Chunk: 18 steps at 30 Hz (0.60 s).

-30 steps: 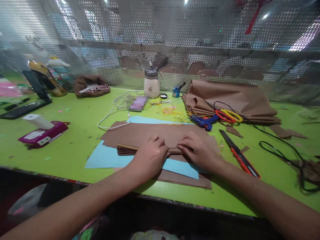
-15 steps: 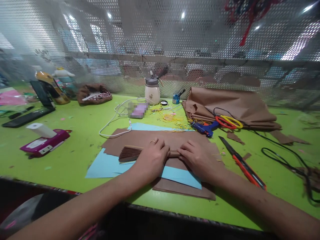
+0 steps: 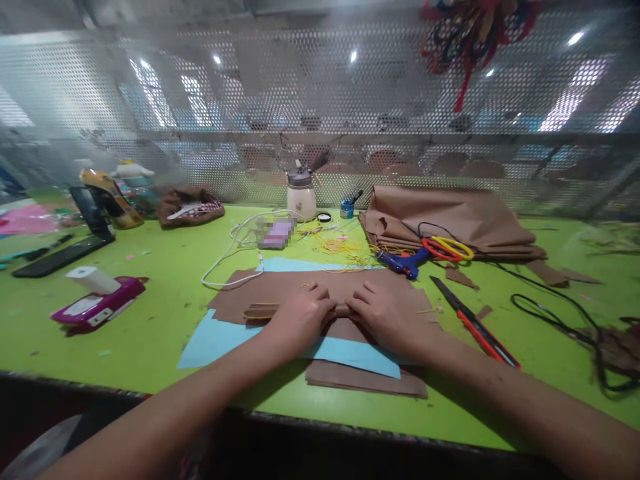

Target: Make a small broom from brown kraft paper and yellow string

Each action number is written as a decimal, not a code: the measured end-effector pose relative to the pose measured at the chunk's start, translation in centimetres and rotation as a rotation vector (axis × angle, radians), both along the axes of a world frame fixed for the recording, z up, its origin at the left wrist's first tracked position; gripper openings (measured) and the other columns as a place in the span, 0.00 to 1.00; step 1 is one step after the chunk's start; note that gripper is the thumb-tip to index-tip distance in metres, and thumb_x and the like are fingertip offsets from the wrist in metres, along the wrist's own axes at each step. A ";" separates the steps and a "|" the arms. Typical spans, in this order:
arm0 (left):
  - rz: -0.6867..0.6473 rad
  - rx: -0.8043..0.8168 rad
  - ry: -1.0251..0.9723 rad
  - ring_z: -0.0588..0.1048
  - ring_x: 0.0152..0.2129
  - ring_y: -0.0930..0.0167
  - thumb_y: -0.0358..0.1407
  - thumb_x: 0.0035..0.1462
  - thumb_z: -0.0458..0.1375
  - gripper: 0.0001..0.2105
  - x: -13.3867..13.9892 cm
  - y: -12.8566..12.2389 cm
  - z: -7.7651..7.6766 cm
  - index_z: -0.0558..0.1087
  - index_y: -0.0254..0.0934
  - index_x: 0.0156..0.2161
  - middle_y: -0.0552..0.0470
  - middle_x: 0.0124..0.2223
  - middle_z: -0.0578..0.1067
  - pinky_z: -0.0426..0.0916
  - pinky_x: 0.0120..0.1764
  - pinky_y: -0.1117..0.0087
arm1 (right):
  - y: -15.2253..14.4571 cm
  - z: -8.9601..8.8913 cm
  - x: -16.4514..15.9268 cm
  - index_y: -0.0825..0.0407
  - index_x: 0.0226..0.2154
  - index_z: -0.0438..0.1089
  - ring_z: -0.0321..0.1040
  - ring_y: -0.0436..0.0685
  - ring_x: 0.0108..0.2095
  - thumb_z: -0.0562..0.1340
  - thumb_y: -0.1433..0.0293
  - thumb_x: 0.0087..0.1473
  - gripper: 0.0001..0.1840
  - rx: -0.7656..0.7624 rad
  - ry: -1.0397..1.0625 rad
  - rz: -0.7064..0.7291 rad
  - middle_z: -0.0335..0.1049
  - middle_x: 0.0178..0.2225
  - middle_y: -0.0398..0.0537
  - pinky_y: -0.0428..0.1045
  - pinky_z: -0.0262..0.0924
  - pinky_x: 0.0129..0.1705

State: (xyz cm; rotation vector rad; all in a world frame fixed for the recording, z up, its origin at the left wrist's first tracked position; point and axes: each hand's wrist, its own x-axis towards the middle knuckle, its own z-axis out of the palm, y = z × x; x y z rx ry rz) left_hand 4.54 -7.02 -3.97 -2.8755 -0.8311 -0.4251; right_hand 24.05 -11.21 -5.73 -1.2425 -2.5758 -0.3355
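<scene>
A narrow brown pleated paper strip [image 3: 261, 311], folded flat and edged in yellow, lies crosswise over the sheets. My left hand [image 3: 306, 312] grips its middle, fingers closed; a ring shows on one finger. My right hand [image 3: 379, 312] is closed on the strip's right part, just beside the left. A short piece of the strip shows between the two hands; the rest is under the fingers. Beneath them lie brown paper sheets [image 3: 235, 291] and light blue sheets [image 3: 200, 343], overlapping on the green table [image 3: 165, 267].
To the right lie an orange-and-black utility knife [image 3: 475, 323], a blue glue gun [image 3: 407, 262] and a stack of folded brown paper [image 3: 450, 217]. Behind stand a bottle [image 3: 301, 197] and a small blue jar [image 3: 347, 209]. A purple power strip [image 3: 100, 305] sits left; a white cable [image 3: 225, 257] curves nearby.
The strip's left end, fanned out before, now lies narrow and flat. Both hands have stayed on the strip, now slightly closer together. The whole view has shifted a little.
</scene>
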 end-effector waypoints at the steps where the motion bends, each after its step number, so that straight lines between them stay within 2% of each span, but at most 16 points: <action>1: 0.002 -0.001 -0.012 0.65 0.29 0.68 0.34 0.61 0.45 0.15 0.0 0.0 0.2 0.74 0.34 0.32 0.46 0.29 0.70 0.60 0.37 0.65 | 0.2 -0.1 0.0 0.55 0.29 0.66 0.57 0.58 0.33 0.53 0.77 0.57 0.09 0.016 -0.022 -0.001 0.65 0.31 0.51 0.52 0.53 0.36; 4: 0.063 -0.046 -0.150 0.66 0.35 0.65 0.34 0.59 0.48 0.12 -0.4 -1.3 1.6 0.74 0.34 0.36 0.43 0.37 0.71 0.61 0.39 0.62 | 0.8 0.0 0.1 0.57 0.30 0.67 0.58 0.58 0.32 0.52 0.81 0.54 0.10 0.075 -0.125 0.023 0.65 0.30 0.53 0.52 0.53 0.35; 6: 0.146 -0.198 -0.323 0.67 0.38 0.63 0.35 0.58 0.50 0.11 -0.6 -2.9 2.6 0.74 0.33 0.39 0.42 0.40 0.71 0.61 0.42 0.60 | 1.0 0.3 0.1 0.57 0.31 0.67 0.59 0.57 0.32 0.51 0.81 0.54 0.11 0.082 -0.168 0.052 0.66 0.30 0.53 0.51 0.53 0.35; 7: 0.206 -0.344 -0.425 0.68 0.37 0.63 0.35 0.57 0.50 0.12 -0.7 -3.8 3.0 0.74 0.33 0.37 0.42 0.38 0.72 0.62 0.42 0.60 | 1.1 0.4 0.1 0.57 0.31 0.67 0.59 0.57 0.32 0.51 0.80 0.55 0.11 0.071 -0.168 0.058 0.66 0.30 0.53 0.51 0.54 0.34; 9: 0.291 -0.846 -0.593 0.71 0.30 0.67 0.37 0.56 0.52 0.12 -0.6 -5.3 3.1 0.74 0.31 0.32 0.45 0.32 0.73 0.65 0.38 0.62 | 1.2 0.6 0.0 0.57 0.31 0.67 0.60 0.57 0.32 0.52 0.80 0.54 0.09 0.054 -0.140 0.027 0.66 0.30 0.52 0.50 0.55 0.35; 11: 0.346 -1.353 -0.866 0.73 0.27 0.69 0.37 0.55 0.53 0.11 -0.1 -6.1 2.6 0.74 0.30 0.32 0.44 0.32 0.75 0.68 0.36 0.64 | 1.0 1.0 -0.4 0.57 0.31 0.67 0.60 0.57 0.33 0.53 0.79 0.54 0.08 0.045 -0.080 -0.021 0.66 0.31 0.52 0.50 0.56 0.36; 12: 0.350 -1.504 -1.008 0.74 0.28 0.70 0.37 0.54 0.55 0.10 0.3 -6.2 2.2 0.73 0.30 0.33 0.43 0.34 0.75 0.68 0.38 0.65 | 0.7 1.3 -0.8 0.57 0.31 0.66 0.60 0.57 0.33 0.54 0.79 0.54 0.07 0.046 -0.043 -0.036 0.66 0.31 0.52 0.50 0.57 0.36; 14: 0.334 -1.570 -1.242 0.74 0.27 0.71 0.37 0.52 0.58 0.10 1.1 -5.9 1.7 0.73 0.29 0.33 0.42 0.34 0.76 0.69 0.36 0.67 | 0.0 2.3 -1.5 0.57 0.33 0.66 0.60 0.57 0.34 0.54 0.78 0.54 0.06 0.063 0.029 -0.060 0.66 0.33 0.53 0.50 0.58 0.37; 18: 0.269 -1.465 -1.546 0.75 0.30 0.71 0.36 0.48 0.62 0.10 2.5 -4.6 2.2 0.74 0.30 0.34 0.44 0.34 0.77 0.68 0.34 0.71 | -1.6 4.4 -3.2 0.59 0.38 0.66 0.60 0.61 0.36 0.53 0.78 0.55 0.09 0.192 0.030 -0.114 0.65 0.34 0.56 0.54 0.59 0.38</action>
